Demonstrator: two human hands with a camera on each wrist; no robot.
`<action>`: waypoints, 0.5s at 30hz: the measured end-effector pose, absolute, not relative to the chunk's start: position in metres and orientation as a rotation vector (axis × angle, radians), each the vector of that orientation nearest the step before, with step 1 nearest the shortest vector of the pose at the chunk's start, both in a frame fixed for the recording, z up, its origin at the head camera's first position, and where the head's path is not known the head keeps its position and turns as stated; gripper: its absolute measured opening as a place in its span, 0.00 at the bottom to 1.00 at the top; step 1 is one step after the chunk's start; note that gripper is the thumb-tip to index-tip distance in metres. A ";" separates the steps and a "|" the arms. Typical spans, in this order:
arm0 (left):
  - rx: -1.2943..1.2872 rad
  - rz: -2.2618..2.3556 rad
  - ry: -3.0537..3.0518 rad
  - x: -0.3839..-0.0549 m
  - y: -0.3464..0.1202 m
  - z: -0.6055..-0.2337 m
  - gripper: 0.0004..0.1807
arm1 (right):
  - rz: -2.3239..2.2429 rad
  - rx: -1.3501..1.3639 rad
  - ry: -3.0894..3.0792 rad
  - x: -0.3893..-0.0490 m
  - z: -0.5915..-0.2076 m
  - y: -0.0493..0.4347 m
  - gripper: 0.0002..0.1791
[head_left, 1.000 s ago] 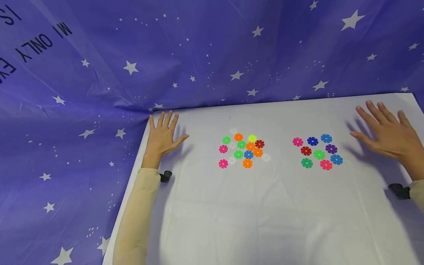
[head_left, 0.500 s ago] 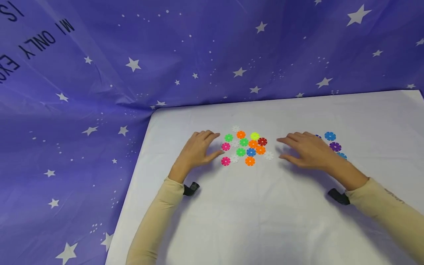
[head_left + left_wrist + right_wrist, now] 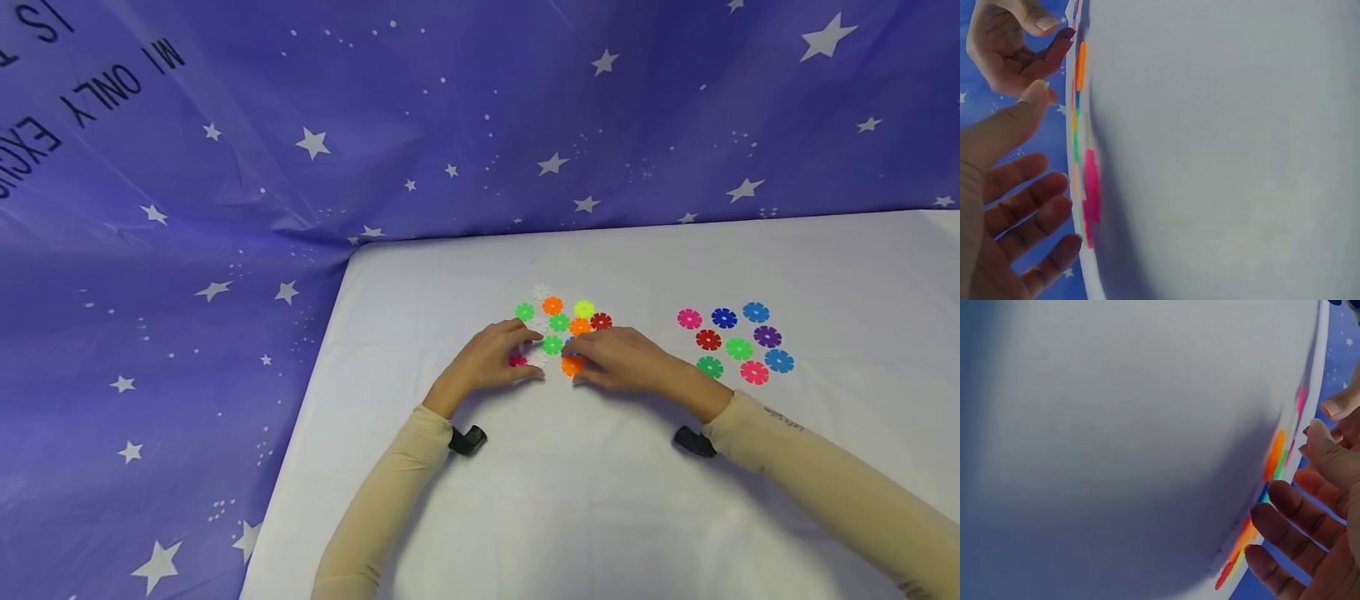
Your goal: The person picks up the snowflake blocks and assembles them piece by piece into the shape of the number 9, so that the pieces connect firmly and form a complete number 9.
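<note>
Over the left group of notched plastic discs, my left hand (image 3: 491, 358) and right hand (image 3: 626, 358) face each other, fingers loosely bent and apart. Neither grips a disc in the wrist views; whether fingertips touch any, I cannot tell. A pink disc (image 3: 517, 361) is partly hidden by the left hand. Between the hands lies a green disc (image 3: 552, 345). An orange disc (image 3: 572, 367) and a mostly covered blue disc lie by the right fingertips. Behind are an orange disc (image 3: 552, 306), a yellow disc (image 3: 584, 309) and a dark red disc (image 3: 602, 321), with white ones among them.
A second group of discs, including a purple disc (image 3: 767, 337) and a dark blue disc (image 3: 724, 318), lies to the right on the white table (image 3: 570, 500). A purple star-printed cloth (image 3: 450, 108) hangs behind and along the left side.
Both hands have come inward from the far left and right sides of the table to the left group of discs. The discs have not visibly moved on the table.
</note>
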State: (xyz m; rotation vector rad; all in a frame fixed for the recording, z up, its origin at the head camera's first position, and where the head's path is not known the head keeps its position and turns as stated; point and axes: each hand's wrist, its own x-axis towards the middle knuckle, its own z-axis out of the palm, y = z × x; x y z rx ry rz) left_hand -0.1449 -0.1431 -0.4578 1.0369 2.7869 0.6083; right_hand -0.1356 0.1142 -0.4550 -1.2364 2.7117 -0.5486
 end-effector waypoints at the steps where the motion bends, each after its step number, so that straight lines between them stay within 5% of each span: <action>1: 1.031 0.619 2.782 -0.145 -0.142 -0.460 0.31 | -0.544 -1.240 2.712 -0.135 -0.457 0.114 0.23; 15: 1.055 0.592 2.824 -0.146 -0.144 -0.470 0.22 | -0.555 -1.285 2.755 -0.138 -0.472 0.116 0.16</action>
